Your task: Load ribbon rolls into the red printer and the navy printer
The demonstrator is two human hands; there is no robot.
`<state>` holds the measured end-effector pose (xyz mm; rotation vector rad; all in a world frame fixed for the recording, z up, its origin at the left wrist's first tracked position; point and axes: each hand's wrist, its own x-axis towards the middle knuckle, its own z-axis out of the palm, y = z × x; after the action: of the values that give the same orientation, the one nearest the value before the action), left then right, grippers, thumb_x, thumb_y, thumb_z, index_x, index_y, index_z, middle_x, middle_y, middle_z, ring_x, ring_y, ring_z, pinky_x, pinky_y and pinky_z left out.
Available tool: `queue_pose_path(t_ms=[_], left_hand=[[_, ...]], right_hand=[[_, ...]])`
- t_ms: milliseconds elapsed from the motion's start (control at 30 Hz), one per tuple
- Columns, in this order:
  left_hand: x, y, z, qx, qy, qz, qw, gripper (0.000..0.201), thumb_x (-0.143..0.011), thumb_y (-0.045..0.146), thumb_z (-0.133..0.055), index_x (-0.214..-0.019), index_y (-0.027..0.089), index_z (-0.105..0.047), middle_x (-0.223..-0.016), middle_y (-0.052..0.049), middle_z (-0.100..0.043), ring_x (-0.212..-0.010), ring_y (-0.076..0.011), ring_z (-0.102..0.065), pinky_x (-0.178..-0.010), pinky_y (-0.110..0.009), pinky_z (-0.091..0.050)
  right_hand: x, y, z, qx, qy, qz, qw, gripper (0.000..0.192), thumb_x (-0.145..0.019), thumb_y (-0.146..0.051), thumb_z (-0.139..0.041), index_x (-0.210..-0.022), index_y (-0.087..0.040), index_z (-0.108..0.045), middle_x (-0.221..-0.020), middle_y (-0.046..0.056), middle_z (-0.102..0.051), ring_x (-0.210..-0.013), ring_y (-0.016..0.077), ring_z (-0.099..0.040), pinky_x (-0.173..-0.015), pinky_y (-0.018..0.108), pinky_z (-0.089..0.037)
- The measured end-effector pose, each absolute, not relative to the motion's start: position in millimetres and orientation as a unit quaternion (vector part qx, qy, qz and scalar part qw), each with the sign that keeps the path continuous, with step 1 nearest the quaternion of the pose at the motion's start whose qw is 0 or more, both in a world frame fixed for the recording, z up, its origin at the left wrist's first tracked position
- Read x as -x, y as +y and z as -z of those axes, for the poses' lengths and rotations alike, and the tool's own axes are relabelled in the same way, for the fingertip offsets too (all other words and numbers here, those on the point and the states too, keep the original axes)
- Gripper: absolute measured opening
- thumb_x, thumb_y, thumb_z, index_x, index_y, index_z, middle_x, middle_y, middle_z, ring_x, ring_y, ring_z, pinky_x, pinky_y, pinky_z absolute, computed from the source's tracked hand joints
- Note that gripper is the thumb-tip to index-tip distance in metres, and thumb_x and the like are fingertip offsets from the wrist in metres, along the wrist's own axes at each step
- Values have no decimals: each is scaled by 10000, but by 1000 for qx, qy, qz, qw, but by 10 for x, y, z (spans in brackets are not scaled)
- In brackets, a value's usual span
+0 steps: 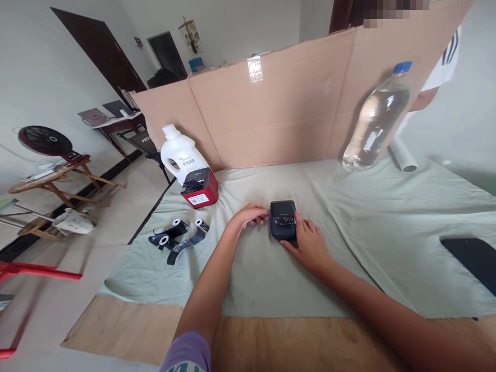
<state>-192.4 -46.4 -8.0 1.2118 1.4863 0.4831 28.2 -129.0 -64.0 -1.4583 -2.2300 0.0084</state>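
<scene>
While both arms stretch out over the pale green cloth (pixel 349 217), let's start with the containers at the back. A clear plastic bottle (pixel 375 126) with a blue cap leans against the cardboard screen (pixel 279 108), and it looks filled with clear liquid almost to the neck. Over on the far left corner stands a white jug (pixel 181 152) with a handle, cap on; what's inside can't be seen. Touching its front sits a red and black box-shaped device (pixel 199 188).

Now the hands! In the middle of the cloth lies a small black device (pixel 283 220), flat, with a dark window on top. The left hand (pixel 251 214) comes in at its left edge, fingers curled and fingertips touching the side. The right hand (pixel 308 243) wraps the right and near edge, fingers loosely bent against the casing, thumb along the near side. Neither hand is closed tight; together they bracket the device where it rests.

Left of the hands, well apart, lie black rolls on white cores (pixel 178 235). A white tube (pixel 403 155) lies behind the bottle, and a dark flat thing (pixel 473 261) sits at the right edge.
</scene>
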Motion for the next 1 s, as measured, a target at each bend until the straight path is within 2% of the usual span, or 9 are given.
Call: queue_pose_path(t_ms=[300, 733, 1000], left_hand=[[1851, -503, 87, -502, 639, -210, 544, 170, -786, 291, -670, -716, 147, -615, -742, -35, -698, -505, -55, -538, -383, -148, -205], [1886, -510, 123, -490, 626, -206, 570, 144, -771, 261, -668, -698, 154, -605, -667, 3, -646, -484, -47, -515, -373, -153, -197], [1879, -511, 146, -485, 629, -205, 572, 184, -769, 304, -707, -716, 147, -627, -690, -15, -671, -486, -52, -531, -374, -153, -189]], right_hand=[[-274, -1300, 670, 533, -813, 7, 233, 967, -929, -518, -490, -1594, -3, -13, -1334, 281, -587, -1162, 401, -527, -931, 486, -428], [-271, -1289, 680, 536, -809, -9, 239, 942, -934, -538, -474, -1597, -7, -66, -1382, 281, -558, -1180, 404, -525, -943, 486, -421], [-272, -1289, 659, 547, -801, -14, 243, 962, -920, -541, -499, -1586, 11, -78, -1274, 277, -616, -1157, 399, -546, -927, 461, -420]])
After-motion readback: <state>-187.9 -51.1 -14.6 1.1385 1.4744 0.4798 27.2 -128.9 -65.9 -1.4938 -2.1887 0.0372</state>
